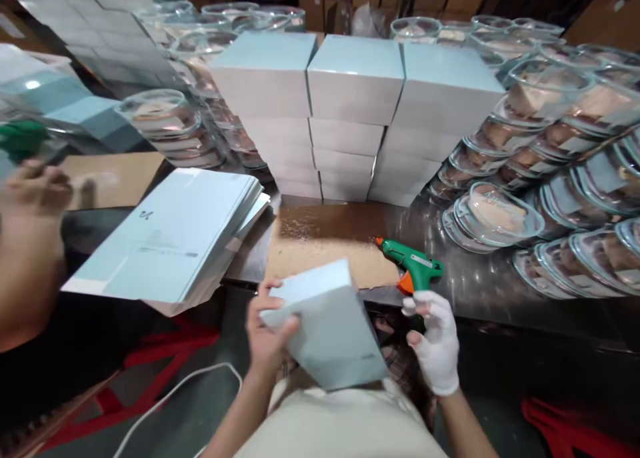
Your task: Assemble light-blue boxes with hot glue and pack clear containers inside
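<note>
Box (330, 328), pale blue and folded from card, sat tilted in front of the person's lap, just below the near edge of the metal table (500, 278). Taking that box as the reference: beyond it rose three stacks of finished boxes (355, 111), the largest mass in view. To the right of and behind those stacks lay rows of clear lidded bowls (550, 178), with more to the left. Left of the box rested a pile of flat blue card blanks (170, 238). Directly beyond it lay a brown cardboard sheet (320, 241), flecked with what appeared to be glue. At that sheet's right edge lay a green glue gun (415, 268), just above the gloved hand.

By appearance the box was light, hollow and moderately stiff; its panels would likely dent under a hard pinch, and the smooth finish looked somewhat slippery. Holding by the edges and corners was judged safest.

Left hand (267, 338), bare, gripped the box's left end, fingers curled over the upper corner and thumb on the near face. Right hand (437, 348), in a white glove, stood just right of the box, fingers loosely curled and holding nothing; contact with the box could not be confirmed. A co-worker's hand (35, 191), blurred, appeared far left.
</note>
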The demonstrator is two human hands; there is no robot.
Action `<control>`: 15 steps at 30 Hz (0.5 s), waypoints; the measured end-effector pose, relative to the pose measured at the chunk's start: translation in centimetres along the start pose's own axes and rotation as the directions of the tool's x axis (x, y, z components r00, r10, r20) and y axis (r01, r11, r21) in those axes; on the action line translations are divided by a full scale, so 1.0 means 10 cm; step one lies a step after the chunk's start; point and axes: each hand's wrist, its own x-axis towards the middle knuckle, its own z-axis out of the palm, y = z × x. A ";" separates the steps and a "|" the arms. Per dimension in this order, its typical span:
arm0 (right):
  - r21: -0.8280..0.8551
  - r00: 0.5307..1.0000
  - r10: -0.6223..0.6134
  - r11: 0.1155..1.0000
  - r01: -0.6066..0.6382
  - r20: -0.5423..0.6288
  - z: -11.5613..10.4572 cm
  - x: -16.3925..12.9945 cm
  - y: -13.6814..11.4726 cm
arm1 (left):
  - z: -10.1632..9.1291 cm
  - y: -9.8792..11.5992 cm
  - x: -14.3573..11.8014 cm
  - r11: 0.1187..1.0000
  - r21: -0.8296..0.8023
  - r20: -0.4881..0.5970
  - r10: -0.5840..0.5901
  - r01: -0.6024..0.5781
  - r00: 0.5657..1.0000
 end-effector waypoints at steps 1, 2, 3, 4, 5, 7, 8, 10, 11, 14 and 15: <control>0.005 0.999 0.029 1.000 -0.029 -0.030 0.02 -0.13 0.00 | -0.02 0.03 0.06 1.000 -0.026 -0.149 0.002 -0.006 0.989; 0.010 0.999 0.044 0.999 -0.044 0.016 0.06 -0.24 -0.01 | -0.02 0.06 0.10 0.999 -0.050 -0.283 0.000 -0.015 0.959; 0.012 0.993 0.059 0.998 -0.061 0.103 0.10 -0.32 -0.04 | -0.01 0.06 0.12 0.997 -0.069 -0.386 -0.009 -0.019 0.922; 0.000 0.979 0.088 0.996 -0.090 0.186 0.13 -0.37 -0.08 | 0.01 0.06 0.11 0.996 -0.087 -0.452 -0.036 -0.004 0.892; -0.016 0.966 0.129 0.992 -0.129 0.225 0.16 -0.38 -0.11 | 0.03 0.04 0.09 0.993 -0.108 -0.466 -0.090 0.044 0.880; -0.035 0.966 0.215 0.977 -0.212 0.145 0.12 -0.30 -0.18 | 0.06 0.02 0.04 0.975 -0.115 -0.385 -0.219 0.189 0.897; -0.039 0.968 0.233 0.972 -0.231 0.088 0.06 -0.22 -0.22 | 0.06 0.02 0.02 0.970 -0.059 -0.325 -0.240 0.234 0.915; -0.080 0.983 0.168 0.984 -0.162 0.074 -0.13 0.00 -0.30 | 0.04 0.12 0.04 0.970 0.199 -0.206 -0.098 0.139 0.974; -0.117 0.988 0.084 0.991 -0.069 0.130 -0.22 0.11 -0.34 | 0.03 0.20 0.07 0.931 0.365 -0.109 0.043 0.000 0.993; -0.187 0.910 -0.194 0.943 0.277 0.367 -0.33 0.33 -0.52 | 0.07 0.49 0.22 0.628 0.627 0.417 0.228 -0.460 0.880; -0.182 0.871 -0.255 0.917 0.356 0.421 -0.30 0.37 -0.57 | 0.10 0.57 0.26 0.566 0.610 0.579 0.160 -0.555 0.800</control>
